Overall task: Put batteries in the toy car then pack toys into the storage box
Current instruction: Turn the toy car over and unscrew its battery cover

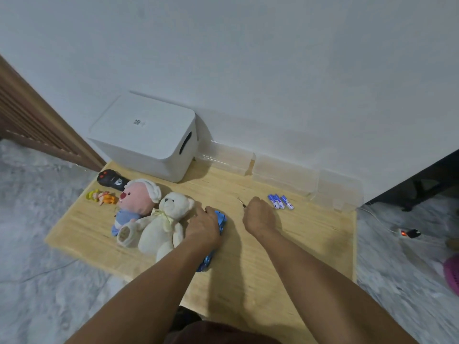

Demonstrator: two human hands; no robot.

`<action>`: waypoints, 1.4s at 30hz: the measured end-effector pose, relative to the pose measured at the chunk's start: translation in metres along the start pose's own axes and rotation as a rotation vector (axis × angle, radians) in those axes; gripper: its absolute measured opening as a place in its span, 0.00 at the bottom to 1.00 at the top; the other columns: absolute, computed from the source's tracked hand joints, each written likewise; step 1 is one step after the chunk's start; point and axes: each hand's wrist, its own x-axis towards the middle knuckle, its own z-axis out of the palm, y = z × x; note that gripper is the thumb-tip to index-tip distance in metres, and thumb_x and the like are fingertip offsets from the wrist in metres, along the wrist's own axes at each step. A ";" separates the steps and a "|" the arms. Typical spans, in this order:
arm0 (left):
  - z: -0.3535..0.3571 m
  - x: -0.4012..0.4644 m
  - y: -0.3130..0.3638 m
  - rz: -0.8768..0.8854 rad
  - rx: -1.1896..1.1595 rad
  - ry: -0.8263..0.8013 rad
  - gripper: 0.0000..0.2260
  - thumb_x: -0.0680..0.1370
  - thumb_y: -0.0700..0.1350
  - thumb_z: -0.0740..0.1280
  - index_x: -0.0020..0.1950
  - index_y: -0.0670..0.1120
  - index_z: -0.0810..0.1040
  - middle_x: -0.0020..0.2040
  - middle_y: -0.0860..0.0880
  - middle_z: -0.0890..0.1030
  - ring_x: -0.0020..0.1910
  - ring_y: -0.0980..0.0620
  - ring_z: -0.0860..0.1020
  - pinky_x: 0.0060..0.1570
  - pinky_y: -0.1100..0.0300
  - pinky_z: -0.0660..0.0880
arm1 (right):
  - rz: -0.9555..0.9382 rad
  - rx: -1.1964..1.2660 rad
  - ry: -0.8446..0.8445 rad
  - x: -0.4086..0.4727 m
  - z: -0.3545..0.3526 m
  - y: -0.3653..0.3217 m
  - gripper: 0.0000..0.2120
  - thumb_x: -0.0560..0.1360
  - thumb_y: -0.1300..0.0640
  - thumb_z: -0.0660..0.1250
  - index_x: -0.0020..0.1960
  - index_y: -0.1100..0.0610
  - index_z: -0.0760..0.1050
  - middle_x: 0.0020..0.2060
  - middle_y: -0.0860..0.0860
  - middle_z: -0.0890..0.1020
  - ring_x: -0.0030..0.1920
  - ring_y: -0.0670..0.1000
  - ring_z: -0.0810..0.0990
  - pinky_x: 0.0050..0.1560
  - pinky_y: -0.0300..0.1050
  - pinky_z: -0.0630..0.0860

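**On the wooden board: toy car under the left hand, tool in the right**

On the pale wooden board [285, 264], near its middle, we find the blue toy car [221, 220] lying lengthwise toward the viewer. Most of it is covered by the left hand [205, 225] and forearm; only a blue edge beside the knuckles and a blue end lower down show. We note the left hand lies palm-down on the car with fingers curved over it, gripping its body.

Just right of the car, the right hand [259, 214] is closed into a fist around a thin tool, apparently a small screwdriver [241, 202], whose slim tip projects from the top of the fist toward the wall. We cannot tell whether the tip touches the board.

Beyond the right hand, close by, four blue-and-white batteries [280, 201] lie side by side on the board.

Left of the car, touching the left hand, a white teddy bear [165, 224] lies on its back. Against it leans a pink plush toy [135, 202] with a white cap and blue clothes. Further left we record a small yellow-and-orange figure [101, 197] and a black remote control [111, 181].

At the far left corner of the board stands the white storage box [144, 135], lid on, a handle slot in its side. Clear plastic trays [283, 175] line the white wall [248, 58] to its right. Grey marbled floor [37, 232] surrounds the board.
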 end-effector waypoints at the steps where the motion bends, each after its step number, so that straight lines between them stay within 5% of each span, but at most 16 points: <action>1: 0.000 0.000 0.001 0.008 0.007 0.003 0.29 0.76 0.46 0.67 0.72 0.40 0.58 0.69 0.38 0.63 0.63 0.39 0.74 0.56 0.53 0.74 | 0.012 0.046 0.000 -0.001 -0.002 0.002 0.08 0.79 0.58 0.63 0.55 0.60 0.72 0.51 0.55 0.79 0.49 0.57 0.77 0.40 0.47 0.69; 7: -0.027 0.006 0.006 0.074 -0.191 0.037 0.25 0.72 0.47 0.71 0.64 0.43 0.67 0.60 0.42 0.70 0.59 0.42 0.74 0.56 0.52 0.75 | 0.015 0.570 0.109 -0.006 -0.031 0.013 0.04 0.77 0.61 0.62 0.46 0.56 0.76 0.41 0.48 0.80 0.47 0.52 0.79 0.46 0.44 0.73; 13: -0.068 0.013 0.003 0.038 -1.098 -0.157 0.13 0.69 0.39 0.73 0.53 0.44 0.78 0.45 0.45 0.82 0.40 0.47 0.80 0.39 0.56 0.77 | 0.026 0.992 0.197 -0.007 -0.081 0.013 0.04 0.75 0.61 0.69 0.42 0.54 0.80 0.37 0.47 0.81 0.41 0.50 0.79 0.48 0.51 0.80; 19: -0.092 0.012 0.005 -0.037 -1.635 -0.335 0.12 0.71 0.43 0.67 0.51 0.40 0.75 0.44 0.41 0.77 0.44 0.42 0.76 0.49 0.50 0.76 | -0.068 1.264 0.232 -0.015 -0.117 0.000 0.04 0.76 0.64 0.68 0.42 0.59 0.78 0.39 0.55 0.81 0.43 0.54 0.83 0.47 0.49 0.82; 26: -0.110 0.010 0.016 0.043 -1.681 -0.284 0.13 0.72 0.39 0.66 0.56 0.40 0.75 0.46 0.40 0.79 0.42 0.42 0.78 0.44 0.53 0.77 | -0.218 1.079 0.291 -0.018 -0.134 -0.024 0.12 0.75 0.66 0.66 0.57 0.55 0.74 0.39 0.54 0.81 0.41 0.54 0.84 0.49 0.52 0.82; 29: -0.115 0.012 0.017 0.071 -1.719 -0.233 0.20 0.66 0.42 0.68 0.57 0.39 0.77 0.47 0.39 0.79 0.42 0.42 0.79 0.42 0.53 0.78 | -0.261 1.038 0.337 -0.019 -0.137 -0.031 0.13 0.72 0.63 0.70 0.51 0.51 0.70 0.36 0.53 0.83 0.39 0.51 0.85 0.50 0.56 0.81; 35: -0.120 0.017 0.022 0.118 -1.739 -0.016 0.12 0.74 0.35 0.64 0.56 0.43 0.78 0.51 0.39 0.81 0.46 0.41 0.80 0.50 0.45 0.78 | -0.397 0.876 0.409 -0.021 -0.134 -0.039 0.11 0.72 0.60 0.72 0.47 0.53 0.70 0.36 0.53 0.83 0.39 0.50 0.84 0.44 0.53 0.80; 42: -0.124 0.012 0.029 0.145 -1.647 0.037 0.26 0.77 0.38 0.64 0.73 0.58 0.67 0.54 0.48 0.81 0.55 0.43 0.79 0.54 0.46 0.79 | -0.385 0.957 0.467 -0.015 -0.141 -0.043 0.09 0.73 0.63 0.70 0.50 0.53 0.76 0.38 0.50 0.83 0.38 0.48 0.84 0.46 0.50 0.81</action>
